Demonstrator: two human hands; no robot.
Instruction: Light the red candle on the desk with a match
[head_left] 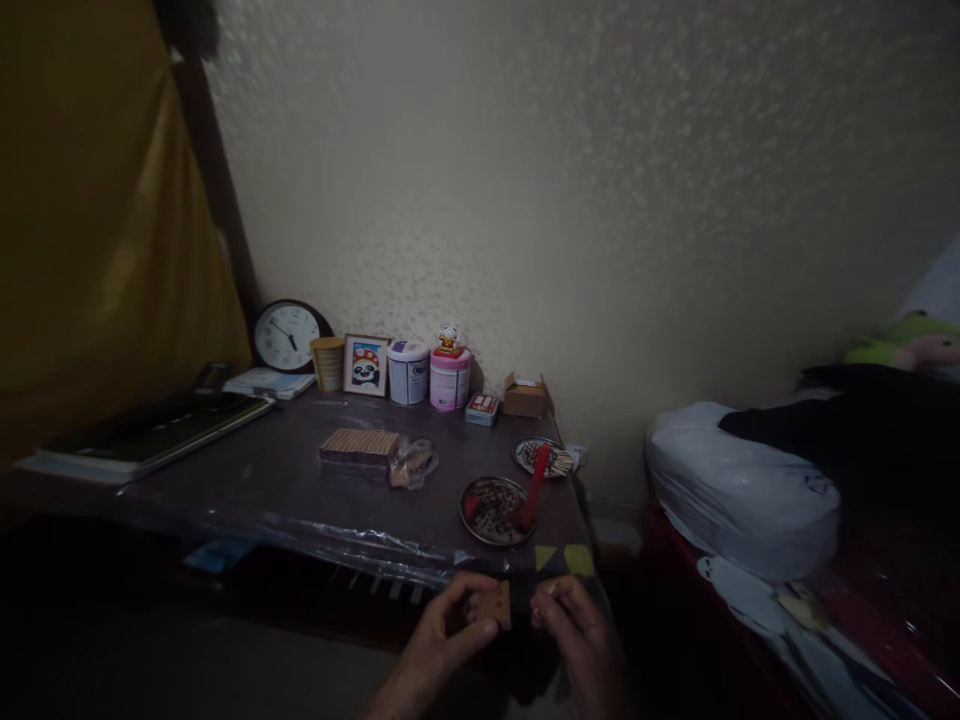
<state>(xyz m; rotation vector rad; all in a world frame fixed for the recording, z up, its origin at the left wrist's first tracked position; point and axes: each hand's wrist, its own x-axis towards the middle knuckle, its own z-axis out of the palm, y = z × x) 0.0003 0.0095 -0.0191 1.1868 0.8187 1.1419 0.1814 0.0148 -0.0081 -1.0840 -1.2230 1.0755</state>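
Note:
My left hand (455, 632) grips a small flat tan piece (493, 606), perhaps cardboard or wood, with a few reddish marks, between thumb and fingers. Close by on the right, my right hand (568, 622) is closed in a pinch around a tiny pale thing, too small and dim to name. Both hands are in front of the table's near edge, a short gap apart. Beyond them on the table stands a round metal plate (480, 538) of small dark and pale bits, with a red spoon (535, 485) leaning in it.
A row of thin tan pieces (360, 445) stands beside a clear plastic bag (414, 463). A second plate (529, 464) holds pale sticks. Along the wall are a clock (289, 335), picture frame (366, 365), tubs (450, 385) and cardboard box (525, 399). Books (142, 445) lie left.

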